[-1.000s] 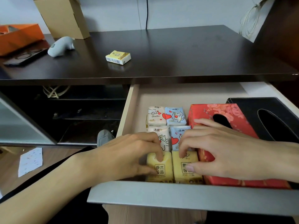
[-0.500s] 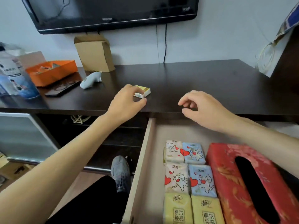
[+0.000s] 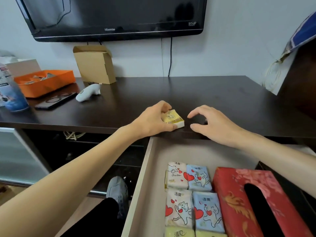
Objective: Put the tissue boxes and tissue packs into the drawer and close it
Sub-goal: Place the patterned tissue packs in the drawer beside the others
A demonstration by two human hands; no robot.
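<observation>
A small yellow tissue pack (image 3: 172, 118) lies near the front edge of the dark cabinet top (image 3: 222, 100). My left hand (image 3: 153, 120) grips it, thumb below and fingers over its far side. My right hand (image 3: 210, 124) hovers just right of the pack, fingers curled and apart, holding nothing. Below, the drawer (image 3: 150, 168) stands open. Inside it lie several cartoon tissue packs (image 3: 189, 194) in two columns, a red tissue box (image 3: 253, 202) to their right, and a black tissue box (image 3: 306, 202) partly hidden by my right arm.
On the cabinet top's left stand an orange tray (image 3: 44, 82), a cardboard box (image 3: 94, 64), a white handheld device (image 3: 88, 92), a phone (image 3: 54, 101) and a blue bottle (image 3: 10, 93). A television (image 3: 112, 17) hangs on the wall. My grey shoe (image 3: 118, 192) is below.
Both hands left the drawer and rose to the cabinet top. My left hand closed on the yellow pack and drew it toward the front edge; my right hand came in beside it.
</observation>
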